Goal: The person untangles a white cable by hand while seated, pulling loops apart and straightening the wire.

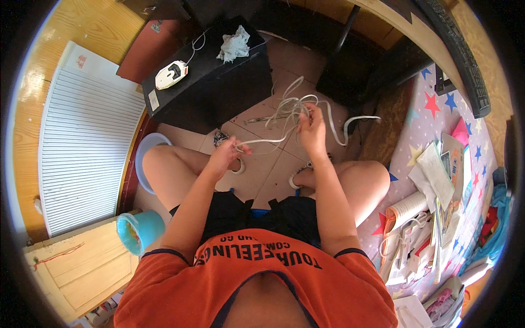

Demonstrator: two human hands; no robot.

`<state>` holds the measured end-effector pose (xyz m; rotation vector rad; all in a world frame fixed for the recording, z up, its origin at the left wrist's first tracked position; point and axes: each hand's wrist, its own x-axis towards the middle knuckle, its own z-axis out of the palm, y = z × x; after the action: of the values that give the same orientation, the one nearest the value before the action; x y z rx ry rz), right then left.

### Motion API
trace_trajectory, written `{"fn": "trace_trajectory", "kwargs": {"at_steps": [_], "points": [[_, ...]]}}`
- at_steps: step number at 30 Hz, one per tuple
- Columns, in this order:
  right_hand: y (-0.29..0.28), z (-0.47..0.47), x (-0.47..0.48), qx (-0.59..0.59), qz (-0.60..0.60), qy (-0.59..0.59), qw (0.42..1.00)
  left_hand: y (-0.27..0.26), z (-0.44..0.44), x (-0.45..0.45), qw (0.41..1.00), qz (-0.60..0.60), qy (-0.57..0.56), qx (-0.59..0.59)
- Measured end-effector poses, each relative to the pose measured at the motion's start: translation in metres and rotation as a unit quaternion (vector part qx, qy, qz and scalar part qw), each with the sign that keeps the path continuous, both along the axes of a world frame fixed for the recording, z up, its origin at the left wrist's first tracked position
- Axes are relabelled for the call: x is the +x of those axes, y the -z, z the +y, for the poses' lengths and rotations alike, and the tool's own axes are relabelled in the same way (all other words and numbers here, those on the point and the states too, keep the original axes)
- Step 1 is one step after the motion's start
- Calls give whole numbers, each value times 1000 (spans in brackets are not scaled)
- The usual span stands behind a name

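A tangled white cable (292, 105) hangs in loose loops over the tiled floor, between my knees. My right hand (312, 125) grips the bundle of loops. A strand runs from there across to my left hand (229, 155), which pinches it between the fingers near my left foot. To the right of my right hand, a free length of the cable curves down and then out to the side. Whether that length touches the floor, I cannot tell.
Ahead on the left, a black box-shaped cabinet (213, 86) bears a white corded device (171, 75) and a crumpled grey cloth (234, 44). A blue basin (144, 164) and a turquoise bin (141, 233) stand left. Papers (434, 180) lie on star-patterned fabric (404, 172) at right, below a black keyboard (459, 57).
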<state>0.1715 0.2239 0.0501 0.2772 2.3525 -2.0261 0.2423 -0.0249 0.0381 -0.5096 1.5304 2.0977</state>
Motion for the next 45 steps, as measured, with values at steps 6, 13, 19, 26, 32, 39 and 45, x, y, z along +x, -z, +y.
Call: {"fn": "trace_trajectory", "kwargs": {"at_steps": [6, 13, 19, 26, 32, 39, 45], "points": [[17, -18, 17, 197, 189, -26, 962, -88, 71, -22, 686, 501, 62, -524], [9, -19, 15, 107, 166, -64, 978, -63, 108, -27, 626, 367, 243, -644], [17, -17, 13, 88, 142, -48, 985, -40, 86, -34, 601, 380, 301, -636], [43, 27, -17, 111, 123, 136, 977, -77, 12, 4, 646, 365, 322, -588], [28, 49, -28, -7, 72, 190, 979, -71, -34, 14, 626, 246, 262, -692], [19, 12, -2, 123, 164, 68, 976, -103, 53, -29, 601, 523, 103, -596], [4, 1, 4, 170, 217, 51, 960, -40, 131, -59, 615, 477, 222, -587]]}}
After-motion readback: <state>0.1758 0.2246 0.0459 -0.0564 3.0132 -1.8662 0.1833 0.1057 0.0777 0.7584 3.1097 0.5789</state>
